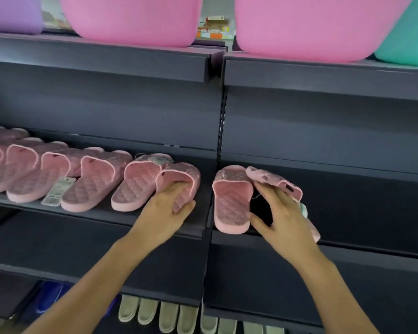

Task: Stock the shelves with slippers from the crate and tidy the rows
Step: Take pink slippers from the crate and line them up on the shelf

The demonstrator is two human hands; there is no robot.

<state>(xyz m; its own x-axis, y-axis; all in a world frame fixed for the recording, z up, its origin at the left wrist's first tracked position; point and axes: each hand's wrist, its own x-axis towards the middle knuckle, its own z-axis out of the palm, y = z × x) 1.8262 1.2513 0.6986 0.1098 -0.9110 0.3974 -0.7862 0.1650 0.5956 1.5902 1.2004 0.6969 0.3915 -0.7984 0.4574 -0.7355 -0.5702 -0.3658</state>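
A row of several pink quilted slippers [87, 179] lies on the left dark shelf [87, 218], toes toward the back. My left hand [165, 210] grips the rightmost slipper of that row [179, 175], fingers inside its strap and thumb on its outer side. On the right shelf section [372, 237] a single pink slipper [231, 201] lies flat. Beside it my right hand [279, 210] holds another pink slipper [275, 182] tilted on its side, fingers over its sole. The crate is out of view.
Pink tubs [135, 18] [311, 25], a purple one [12, 13] and a teal one [408, 39] sit on the top shelf. Below, beige slippers [159, 314] and blue ones [48, 300] fill the lower shelf. A slotted upright [221, 131] divides the two shelf sections.
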